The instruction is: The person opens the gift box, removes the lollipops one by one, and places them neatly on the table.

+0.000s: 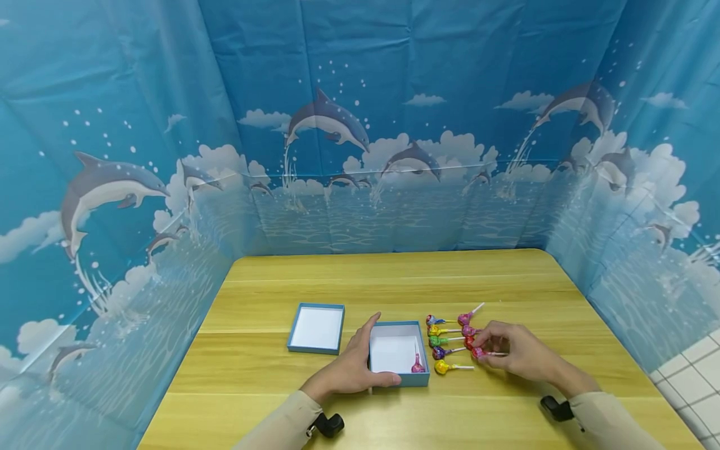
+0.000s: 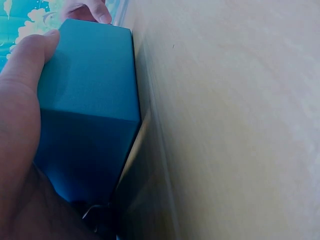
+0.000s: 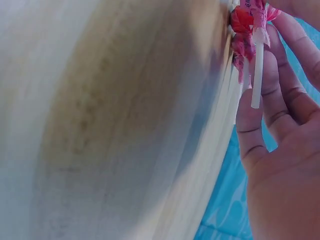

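My left hand grips the left side of a blue box with a white inside, its thumb along the front wall. In the left wrist view, the thumb lies against the blue wall. Inside the box, a pink lollipop leans in the front right corner. To the right of the box, my right hand pinches a pink-wrapped lollipop at its head between thumb and fingers. Its white stick points back toward the palm in the right wrist view.
Several wrapped lollipops lie in two columns between box and right hand, among them a yellow one, a green one and a pink one. A blue-edged lid, white side up, lies left of the box. Dolphin-print curtains surround the table.
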`<state>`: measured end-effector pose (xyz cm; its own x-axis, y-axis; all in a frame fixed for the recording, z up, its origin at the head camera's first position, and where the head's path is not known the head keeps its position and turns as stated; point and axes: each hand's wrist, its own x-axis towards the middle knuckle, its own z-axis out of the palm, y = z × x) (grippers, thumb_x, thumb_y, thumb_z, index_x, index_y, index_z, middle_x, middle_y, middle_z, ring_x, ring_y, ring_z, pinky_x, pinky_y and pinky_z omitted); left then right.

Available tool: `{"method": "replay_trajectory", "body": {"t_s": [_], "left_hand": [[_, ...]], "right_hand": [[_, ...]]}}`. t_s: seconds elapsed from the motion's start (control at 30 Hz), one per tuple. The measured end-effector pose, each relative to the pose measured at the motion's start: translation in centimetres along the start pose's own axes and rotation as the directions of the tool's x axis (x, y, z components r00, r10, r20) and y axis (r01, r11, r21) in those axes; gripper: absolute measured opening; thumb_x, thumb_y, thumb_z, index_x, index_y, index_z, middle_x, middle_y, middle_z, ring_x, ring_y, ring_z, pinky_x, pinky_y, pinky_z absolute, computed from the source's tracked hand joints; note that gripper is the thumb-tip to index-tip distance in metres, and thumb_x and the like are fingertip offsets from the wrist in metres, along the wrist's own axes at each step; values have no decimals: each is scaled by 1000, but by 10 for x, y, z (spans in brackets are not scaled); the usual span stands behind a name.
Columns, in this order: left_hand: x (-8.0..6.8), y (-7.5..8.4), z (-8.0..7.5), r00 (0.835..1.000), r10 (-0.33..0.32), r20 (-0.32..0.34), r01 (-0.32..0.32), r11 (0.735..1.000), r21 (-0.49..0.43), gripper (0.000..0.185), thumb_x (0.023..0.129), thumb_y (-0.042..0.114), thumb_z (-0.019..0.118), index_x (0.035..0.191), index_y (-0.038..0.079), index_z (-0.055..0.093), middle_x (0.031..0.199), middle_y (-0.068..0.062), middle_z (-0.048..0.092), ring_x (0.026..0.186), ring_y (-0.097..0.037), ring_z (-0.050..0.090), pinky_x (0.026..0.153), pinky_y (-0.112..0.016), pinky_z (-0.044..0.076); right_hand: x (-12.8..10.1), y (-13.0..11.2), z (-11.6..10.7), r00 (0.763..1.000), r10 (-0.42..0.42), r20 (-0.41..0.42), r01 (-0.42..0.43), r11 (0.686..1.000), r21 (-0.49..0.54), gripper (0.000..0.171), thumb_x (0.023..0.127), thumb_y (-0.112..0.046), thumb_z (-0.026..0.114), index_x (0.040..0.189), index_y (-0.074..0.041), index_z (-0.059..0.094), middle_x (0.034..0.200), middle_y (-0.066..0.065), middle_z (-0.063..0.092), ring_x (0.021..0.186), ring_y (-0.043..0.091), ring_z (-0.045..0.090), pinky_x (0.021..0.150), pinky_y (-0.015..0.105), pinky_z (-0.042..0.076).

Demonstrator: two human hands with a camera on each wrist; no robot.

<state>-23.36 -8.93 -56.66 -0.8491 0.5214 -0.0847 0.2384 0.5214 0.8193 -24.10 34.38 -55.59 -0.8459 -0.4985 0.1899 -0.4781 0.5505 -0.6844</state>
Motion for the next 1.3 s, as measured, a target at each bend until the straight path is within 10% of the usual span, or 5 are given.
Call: {"method": "replay_trajectory", "body": {"t_s": [1.3], "left_hand": [[0, -2, 1, 1000, 5, -3, -5, 1000, -4, 134, 95, 59, 94, 186, 48, -4, 190, -22, 27, 168, -42, 41, 126, -73, 46]], "right_hand": [[8, -19, -2, 994, -101, -35, 96, 990, -107, 24, 98, -14, 96, 115, -25, 83, 107, -8, 81, 88, 8, 60, 75, 27, 48]]}}
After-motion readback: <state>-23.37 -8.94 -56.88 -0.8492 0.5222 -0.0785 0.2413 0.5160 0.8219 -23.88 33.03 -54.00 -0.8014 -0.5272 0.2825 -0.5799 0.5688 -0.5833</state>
